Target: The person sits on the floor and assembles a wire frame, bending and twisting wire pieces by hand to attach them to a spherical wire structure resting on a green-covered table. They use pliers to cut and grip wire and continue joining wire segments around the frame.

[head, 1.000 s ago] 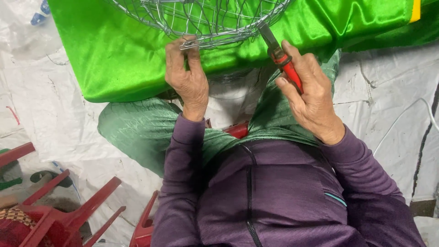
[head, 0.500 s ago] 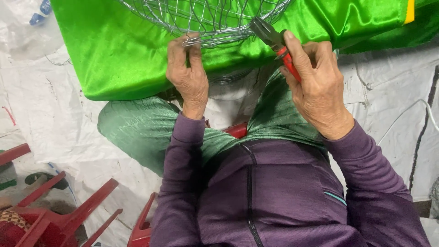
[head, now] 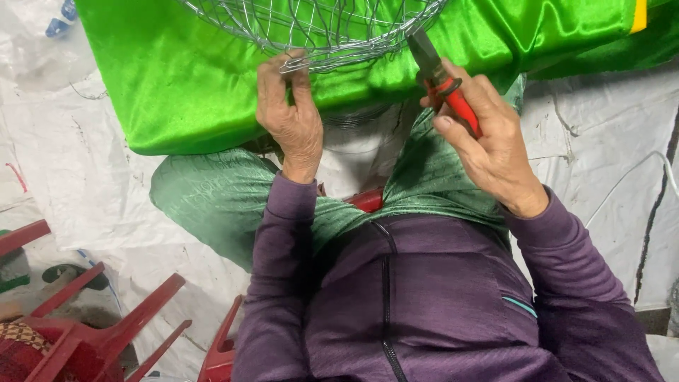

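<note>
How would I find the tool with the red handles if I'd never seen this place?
Look at the shiny green cloth spread across the top, where a round wire mesh basket rests. At the basket's rim, the person's right hand grips pliers. They are the only tool here, with red handles and a dark nose touching the wire.

No packages, signs or screens are visible; the only label-like item is a small yellow tag (head: 640, 14) at the upper right edge, on the green cloth (head: 177, 85), well to the right of the right hand (head: 488, 141) gripping the pliers (head: 442, 78).
</note>
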